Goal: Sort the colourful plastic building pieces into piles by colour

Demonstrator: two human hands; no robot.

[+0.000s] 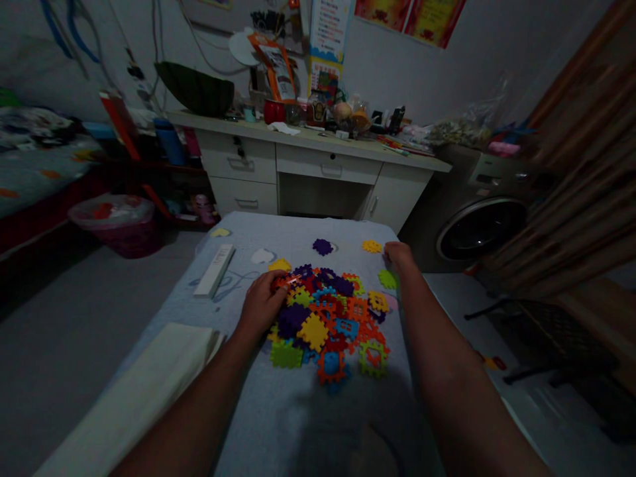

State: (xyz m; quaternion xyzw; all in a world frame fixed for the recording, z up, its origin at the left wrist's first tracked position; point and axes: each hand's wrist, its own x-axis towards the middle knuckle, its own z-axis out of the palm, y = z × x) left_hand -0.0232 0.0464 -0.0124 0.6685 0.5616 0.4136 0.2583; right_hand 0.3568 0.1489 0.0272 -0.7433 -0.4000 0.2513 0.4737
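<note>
At the left edge of a pile of toothed plastic building pieces (314,331), my left hand (261,301) is closed, with an orange-red building piece (287,281) between thumb and fingers. The pile mixes purple, yellow, green, blue, red and orange pieces, some with window-like openings. My right hand (399,254) is at the far right edge of the table, its fingers curled; what they hold, if anything, is hidden. Just left of it lies a yellow piece (371,246), apart from the pile. A green piece (387,279) sits nearer me, and a purple piece (322,246) lies alone farther left.
A cloth-covered table (238,424) bears a long white box (214,270) and a folded pale cloth (149,391) on the left. Beyond stand a cluttered white desk (248,162) and a washing machine (477,205). A waste bin (122,228) is on the floor at left.
</note>
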